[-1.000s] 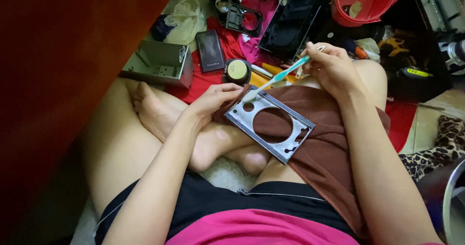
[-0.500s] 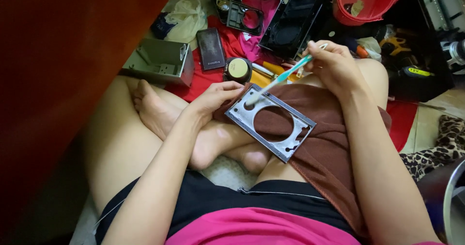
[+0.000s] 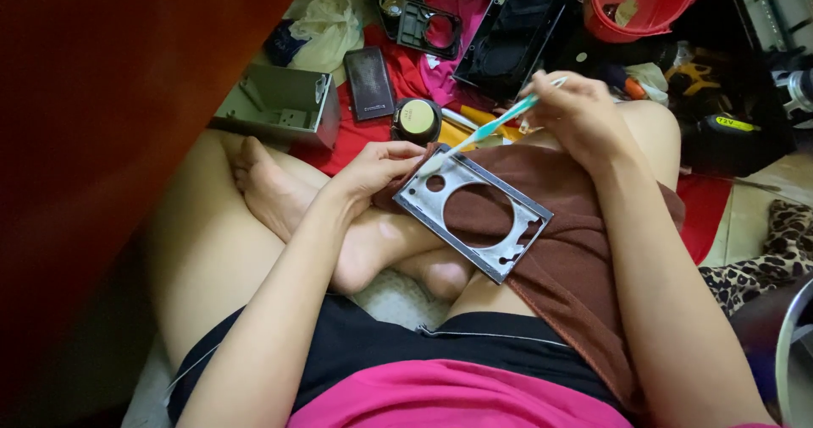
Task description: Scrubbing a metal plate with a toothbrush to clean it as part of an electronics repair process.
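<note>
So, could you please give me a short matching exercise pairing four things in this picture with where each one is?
Things:
1. metal plate
2. toothbrush
3. brown towel
4. red bucket

Places:
A. on the floor at the top
B. draped over the lap
C. in the right hand
D. steadied by the left hand on the towel

Pairs: 1-D, 2-C, 3-B, 4-A
</note>
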